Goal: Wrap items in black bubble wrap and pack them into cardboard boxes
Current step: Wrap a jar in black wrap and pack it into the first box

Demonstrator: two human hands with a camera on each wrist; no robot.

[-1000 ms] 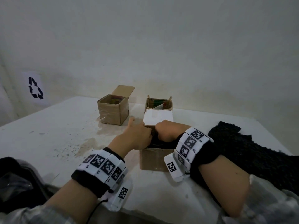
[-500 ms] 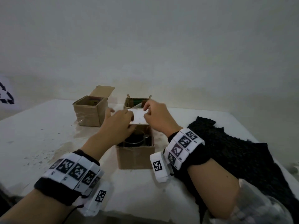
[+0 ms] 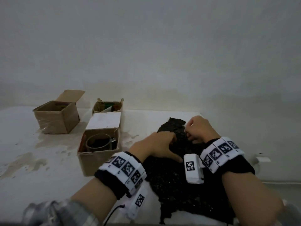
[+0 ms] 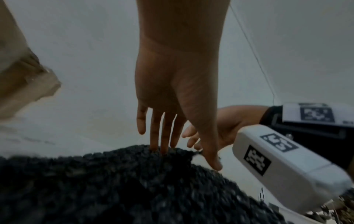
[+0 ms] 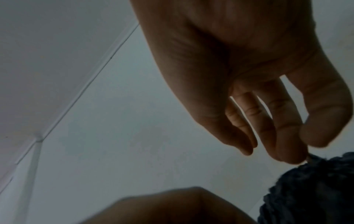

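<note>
A sheet of black bubble wrap (image 3: 175, 181) lies on the white table, right of an open cardboard box (image 3: 96, 160). The box holds a glass mug (image 3: 97, 142), and its white lid flap (image 3: 104, 121) stands open at the back. My left hand (image 3: 172, 141) rests on the far part of the wrap (image 4: 114, 181), its fingers (image 4: 164, 136) straight and their tips pressing into it. My right hand (image 3: 187, 134) pinches the wrap's far edge (image 5: 316, 189) between thumb and fingers (image 5: 287, 144).
Two more open cardboard boxes stand at the back of the table (image 3: 40, 160), one on the left (image 3: 57, 119) and a smaller one (image 3: 107, 106) behind the mug box. The wall runs close behind them. The table's right edge lies just past my right wrist.
Both hands let go of the box's white flap and moved right onto the black bubble wrap. The flap now stands open and the mug shows inside the box.
</note>
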